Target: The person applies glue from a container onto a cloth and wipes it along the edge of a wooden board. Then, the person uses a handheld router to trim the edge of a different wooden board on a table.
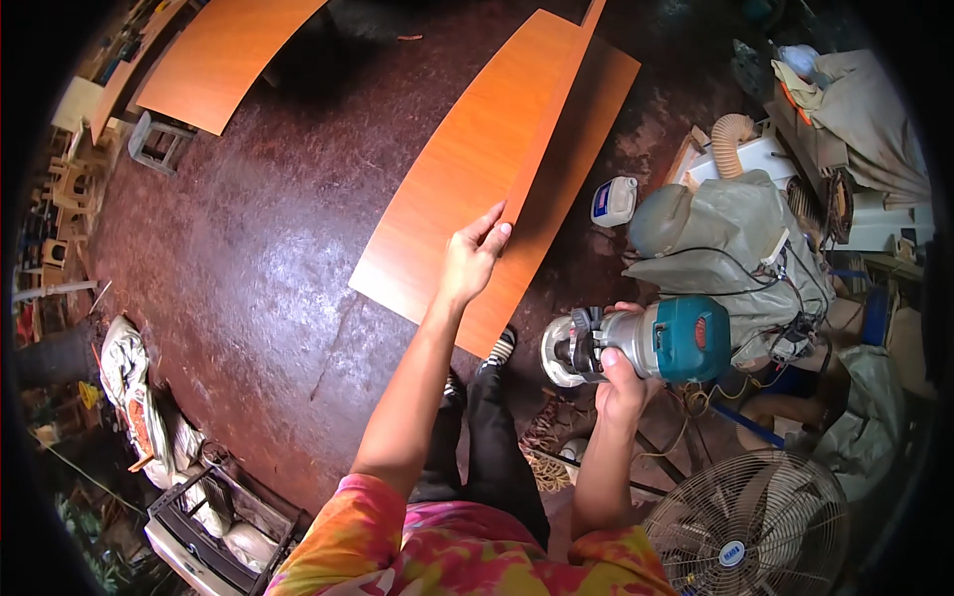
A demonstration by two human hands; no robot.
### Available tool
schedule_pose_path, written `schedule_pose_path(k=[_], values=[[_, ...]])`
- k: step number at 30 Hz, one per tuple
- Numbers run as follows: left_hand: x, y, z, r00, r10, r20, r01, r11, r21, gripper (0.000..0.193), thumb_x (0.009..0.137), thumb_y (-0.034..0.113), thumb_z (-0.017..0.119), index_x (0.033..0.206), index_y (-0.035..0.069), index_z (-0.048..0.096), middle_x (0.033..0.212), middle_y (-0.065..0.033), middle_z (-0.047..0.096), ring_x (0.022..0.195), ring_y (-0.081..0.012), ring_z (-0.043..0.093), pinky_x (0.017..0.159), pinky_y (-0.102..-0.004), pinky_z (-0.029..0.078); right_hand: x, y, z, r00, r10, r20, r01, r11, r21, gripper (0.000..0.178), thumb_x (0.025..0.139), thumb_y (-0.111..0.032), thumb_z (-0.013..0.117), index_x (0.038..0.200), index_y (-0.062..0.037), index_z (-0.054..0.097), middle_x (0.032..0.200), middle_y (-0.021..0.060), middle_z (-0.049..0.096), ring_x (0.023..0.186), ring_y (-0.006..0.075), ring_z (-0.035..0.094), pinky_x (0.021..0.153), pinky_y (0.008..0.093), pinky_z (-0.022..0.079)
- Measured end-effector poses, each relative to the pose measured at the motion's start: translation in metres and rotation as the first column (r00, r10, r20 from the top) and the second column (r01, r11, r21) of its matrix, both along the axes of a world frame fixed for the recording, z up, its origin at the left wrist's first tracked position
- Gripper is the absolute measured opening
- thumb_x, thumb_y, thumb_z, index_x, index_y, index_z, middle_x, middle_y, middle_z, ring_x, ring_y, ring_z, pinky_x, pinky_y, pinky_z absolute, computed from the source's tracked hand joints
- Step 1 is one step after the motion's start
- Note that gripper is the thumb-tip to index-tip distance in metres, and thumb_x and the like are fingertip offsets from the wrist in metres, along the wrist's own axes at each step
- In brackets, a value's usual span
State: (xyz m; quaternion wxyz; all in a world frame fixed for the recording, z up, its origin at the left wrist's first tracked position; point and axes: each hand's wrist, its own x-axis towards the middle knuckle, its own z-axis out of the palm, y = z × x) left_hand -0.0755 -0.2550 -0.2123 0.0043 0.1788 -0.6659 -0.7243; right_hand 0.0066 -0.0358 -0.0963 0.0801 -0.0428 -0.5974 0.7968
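My left hand [475, 260] reaches forward, its thumb and fingers closed on the near end of a narrow upright edge of an orange-brown wooden panel [462, 164]. The panel has a curved outer side and stands in front of me. A darker face of the wood lies in shade to the right of that edge. In my right hand [626, 382] is a trim router [694, 340] with a teal motor cap, held sideways, its clear round base facing left toward the panel. The router is apart from the wood.
Another orange panel [234, 60] stands at the far left. A floor fan [750, 526] stands close by my right side. A white jug [614, 202] and a cloth-covered machine [735, 233] with cords are to the right. A dark frame [224, 517] lies at lower left.
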Motion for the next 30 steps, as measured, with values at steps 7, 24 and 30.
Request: schedule_pose_path(k=[7, 24, 30], values=[[0.018, 0.001, -0.004, 0.998, -0.057, -0.006, 0.055, 0.974, -0.221, 0.050, 0.106, 0.035, 0.062, 0.150, 0.011, 0.059, 0.119, -0.0186, 0.077, 0.101, -0.0254, 0.074, 0.096, -0.0397, 0.055, -0.010, -0.004, -0.010, 0.998, 0.017, -0.059, -0.014, 0.999, 0.050, 0.082, 0.072, -0.009, 0.078, 0.147, -0.0029, 0.046, 0.130, 0.0219, 0.062, 0.117, 0.0318, 0.064, 0.104, 0.0460, 0.053], [0.050, -0.009, -0.009, 0.997, -0.020, -0.069, 0.015, 0.997, -0.075, 0.048, 0.107, 0.026, 0.059, 0.151, 0.006, 0.057, 0.138, -0.0204, 0.069, 0.123, -0.0238, 0.067, 0.107, -0.0385, 0.050, -0.026, -0.022, -0.011, 0.980, 0.009, -0.201, 0.019, 0.990, 0.137, 0.079, 0.075, -0.010, 0.076, 0.147, -0.0018, 0.046, 0.129, 0.0234, 0.062, 0.116, 0.0343, 0.064, 0.103, 0.0500, 0.056], [0.053, -0.006, -0.054, 0.973, -0.015, -0.230, -0.097, 0.879, -0.468, 0.065, 0.098, 0.030, 0.068, 0.157, 0.009, 0.049, 0.141, -0.0193, 0.067, 0.125, -0.0329, 0.068, 0.106, -0.0434, 0.053, -0.037, -0.046, -0.015, 0.954, 0.064, -0.294, -0.005, 0.980, 0.197, 0.078, 0.076, -0.009, 0.075, 0.147, 0.0016, 0.045, 0.129, 0.0242, 0.061, 0.115, 0.0340, 0.065, 0.103, 0.0487, 0.056]])
